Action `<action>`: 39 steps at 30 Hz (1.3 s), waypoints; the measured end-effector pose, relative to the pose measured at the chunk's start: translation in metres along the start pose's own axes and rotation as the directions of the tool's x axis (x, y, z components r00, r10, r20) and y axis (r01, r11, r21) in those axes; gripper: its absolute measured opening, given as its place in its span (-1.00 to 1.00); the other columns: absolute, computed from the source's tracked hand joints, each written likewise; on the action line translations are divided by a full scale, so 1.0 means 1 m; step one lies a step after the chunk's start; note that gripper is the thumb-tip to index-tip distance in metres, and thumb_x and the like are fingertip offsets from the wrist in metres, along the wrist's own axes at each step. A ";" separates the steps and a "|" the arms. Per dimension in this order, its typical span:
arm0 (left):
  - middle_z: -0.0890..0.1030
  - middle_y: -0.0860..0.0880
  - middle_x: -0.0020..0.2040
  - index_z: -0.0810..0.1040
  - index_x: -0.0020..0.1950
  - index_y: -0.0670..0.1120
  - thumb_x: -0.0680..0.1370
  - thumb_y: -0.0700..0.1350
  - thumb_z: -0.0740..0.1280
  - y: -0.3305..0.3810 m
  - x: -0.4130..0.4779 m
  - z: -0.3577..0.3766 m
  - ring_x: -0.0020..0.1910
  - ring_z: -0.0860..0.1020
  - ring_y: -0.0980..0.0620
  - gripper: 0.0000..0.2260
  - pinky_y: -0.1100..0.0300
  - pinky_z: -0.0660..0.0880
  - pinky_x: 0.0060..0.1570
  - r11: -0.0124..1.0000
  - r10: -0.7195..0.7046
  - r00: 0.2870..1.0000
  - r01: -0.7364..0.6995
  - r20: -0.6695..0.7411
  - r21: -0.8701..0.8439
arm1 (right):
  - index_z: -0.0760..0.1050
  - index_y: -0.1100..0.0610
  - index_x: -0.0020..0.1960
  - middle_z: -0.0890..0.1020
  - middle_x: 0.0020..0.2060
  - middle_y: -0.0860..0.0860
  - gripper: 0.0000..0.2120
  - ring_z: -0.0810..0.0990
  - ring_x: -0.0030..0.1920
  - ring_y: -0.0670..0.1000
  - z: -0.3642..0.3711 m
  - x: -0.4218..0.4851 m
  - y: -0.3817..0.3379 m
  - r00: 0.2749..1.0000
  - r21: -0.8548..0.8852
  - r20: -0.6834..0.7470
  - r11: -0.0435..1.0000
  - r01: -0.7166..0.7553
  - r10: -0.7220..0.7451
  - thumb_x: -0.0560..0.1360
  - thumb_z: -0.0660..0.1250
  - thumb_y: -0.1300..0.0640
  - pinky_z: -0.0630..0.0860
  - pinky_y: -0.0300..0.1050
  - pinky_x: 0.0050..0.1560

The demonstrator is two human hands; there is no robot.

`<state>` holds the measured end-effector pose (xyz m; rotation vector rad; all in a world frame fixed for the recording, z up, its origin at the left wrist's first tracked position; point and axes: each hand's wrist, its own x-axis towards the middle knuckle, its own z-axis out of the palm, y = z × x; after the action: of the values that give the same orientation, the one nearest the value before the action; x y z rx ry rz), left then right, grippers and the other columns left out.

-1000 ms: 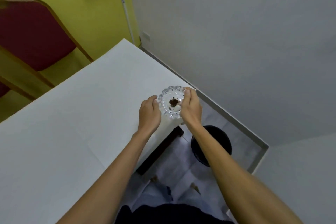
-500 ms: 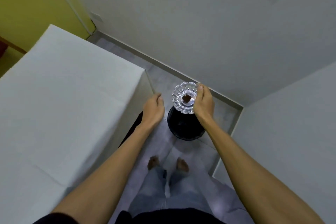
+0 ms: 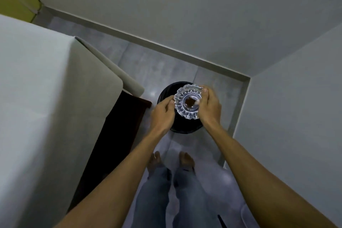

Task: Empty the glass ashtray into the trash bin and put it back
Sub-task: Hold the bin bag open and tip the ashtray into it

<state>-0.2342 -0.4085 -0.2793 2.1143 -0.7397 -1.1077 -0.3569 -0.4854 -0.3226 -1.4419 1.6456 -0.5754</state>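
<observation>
The round cut-glass ashtray hangs level over the black trash bin, which stands on the floor in the room corner. A brown heap of ash lies in the ashtray's centre. My right hand grips its right rim. My left hand touches the left rim with its fingertips. Most of the bin's opening is hidden behind the ashtray and both hands.
The table with a white cloth fills the left side, its corner close to the bin. Grey walls meet just behind the bin. My bare feet stand on the grey tiled floor below the bin.
The ashtray has left the tabletop and travelled right, over the bin. My left hand has come back onto its rim. The view has swung from the table toward the corner.
</observation>
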 end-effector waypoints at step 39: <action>0.58 -0.17 0.03 -0.10 0.56 0.38 0.51 -0.40 0.15 -0.184 0.181 0.123 -0.28 0.58 -0.11 -0.12 0.01 0.62 -0.19 0.982 -0.185 0.983 0.185 -0.006 0.027 | 0.52 0.01 0.30 0.66 0.12 0.10 -0.63 0.62 0.07 0.20 0.102 0.171 0.136 0.903 -0.535 0.356 0.739 0.409 -0.242 0.66 0.03 0.00 0.56 0.06 0.04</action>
<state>-0.2169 -0.4529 -0.5611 2.2441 -0.5673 -1.1962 -0.3447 -0.5980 -0.5355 -2.2049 1.4150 -0.0096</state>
